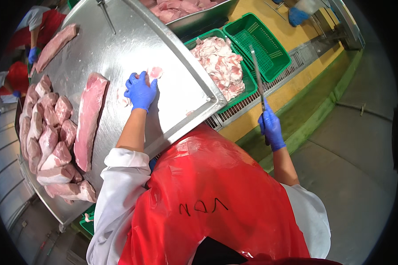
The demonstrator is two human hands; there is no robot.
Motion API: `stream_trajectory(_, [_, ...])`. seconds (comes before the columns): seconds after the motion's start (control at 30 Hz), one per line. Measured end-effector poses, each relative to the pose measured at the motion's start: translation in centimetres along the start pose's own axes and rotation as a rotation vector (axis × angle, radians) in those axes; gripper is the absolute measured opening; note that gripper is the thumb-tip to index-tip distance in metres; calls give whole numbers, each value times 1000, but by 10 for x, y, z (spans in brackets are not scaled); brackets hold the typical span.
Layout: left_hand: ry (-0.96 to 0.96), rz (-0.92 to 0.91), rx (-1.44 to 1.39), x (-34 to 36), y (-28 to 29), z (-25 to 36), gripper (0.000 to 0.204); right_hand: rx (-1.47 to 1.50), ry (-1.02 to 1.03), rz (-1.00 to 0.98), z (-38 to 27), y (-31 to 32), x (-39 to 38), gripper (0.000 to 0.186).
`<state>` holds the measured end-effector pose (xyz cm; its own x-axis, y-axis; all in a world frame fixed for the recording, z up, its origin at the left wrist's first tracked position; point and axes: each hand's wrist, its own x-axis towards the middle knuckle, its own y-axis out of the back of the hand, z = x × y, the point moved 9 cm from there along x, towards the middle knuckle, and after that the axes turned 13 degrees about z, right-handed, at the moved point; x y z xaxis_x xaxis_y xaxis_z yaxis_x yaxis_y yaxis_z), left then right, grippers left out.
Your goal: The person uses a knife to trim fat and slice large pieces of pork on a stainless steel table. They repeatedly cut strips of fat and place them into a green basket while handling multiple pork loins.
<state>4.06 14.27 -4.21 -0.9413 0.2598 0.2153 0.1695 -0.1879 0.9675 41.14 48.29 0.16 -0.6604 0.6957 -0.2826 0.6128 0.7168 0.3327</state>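
Note:
My left hand (140, 92), in a blue glove, is down on the steel table (132, 48) with its fingers bent. A small pink and white meat trimming (155, 72) shows between its thumb and forefinger. Another pale scrap (124, 96) lies against the hand's left side. My right hand (272, 128), gloved in blue too, is wrapped round the handle of a long narrow knife (256, 70). It holds the knife off to the right of the table, blade pointing away and up. Left of my left hand lies a long pink slab of meat (90, 121).
Several meat chunks (48, 128) are heaped at the table's left. Another long strip (56, 47) lies farther off, near co-workers' gloved hands. A metal rod-like tool (107, 17) rests at the far edge. Right of the table stand a green crate of trimmings (250, 84) and another green crate (281, 55).

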Motion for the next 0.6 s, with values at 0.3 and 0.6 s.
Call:
stream_trajectory(0.3, [814,111,-763,-83,40,-263,32,103,104,-339,-41,-122,67,61])
stream_trajectory(0.6, [959,940,-551,-449,462,-485,31,109,-45,-671,-63,-287,36,25])
